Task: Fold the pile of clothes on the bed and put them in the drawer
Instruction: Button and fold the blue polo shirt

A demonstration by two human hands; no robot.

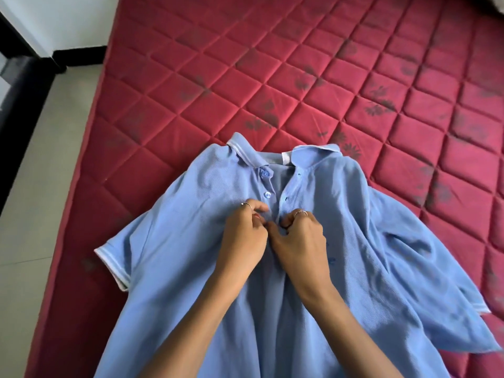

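— What have you got in front of you?

— A light blue polo shirt (pixel 341 255), lying front up on the bed's red quilted mattress (pixel 272 64). The collar (pixel 242 150) points away from me, the hem runs toward me and out of view at the bottom.

— Where are your hands?

— Both sit at the bottom of the button placket. My left hand (pixel 242 236) is curled, its fingertips pinching the left edge of the placket just below the second button (pixel 267 194). My right hand (pixel 301 238) is curled too, gripping the opposite edge of the placket. The two hands touch at the thumbs, right over the shirt's middle.

— Is the shirt buttoned?

— The top button (pixel 264 174) and the one under it are undone, the placket lies open up to the collar. What sits between my fingertips I cannot tell; they cover it.

— How does the rest of it lie?

— The left sleeve (pixel 117 263) is spread flat, its white-trimmed cuff near the mattress edge. The right side is rumpled and bunched, with folds running out to the right. Beyond the mattress edge on the left is pale tiled floor (pixel 32 214).
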